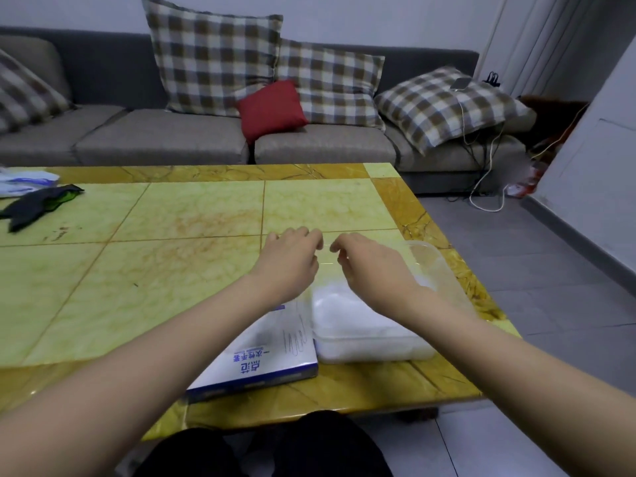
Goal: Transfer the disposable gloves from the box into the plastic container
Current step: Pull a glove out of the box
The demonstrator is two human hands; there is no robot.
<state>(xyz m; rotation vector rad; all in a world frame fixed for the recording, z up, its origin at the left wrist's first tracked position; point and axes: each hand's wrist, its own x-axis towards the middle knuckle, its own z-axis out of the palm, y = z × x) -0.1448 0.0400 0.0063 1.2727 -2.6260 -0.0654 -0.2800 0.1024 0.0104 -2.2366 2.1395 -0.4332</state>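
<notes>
Left hand [292, 263] and right hand [371, 266] hover curled by one box [268, 356], one container [364, 342]

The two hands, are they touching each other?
Apart. The head view shows a sliver of table between the left hand and the right hand.

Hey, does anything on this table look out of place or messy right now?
Nothing looks spilled or broken. The only stray thing is a crumpled dark cloth at the far left edge of the table, next to a plastic bag. The glove box lies flat right beside the plastic container, which is packed with white gloves.
</notes>
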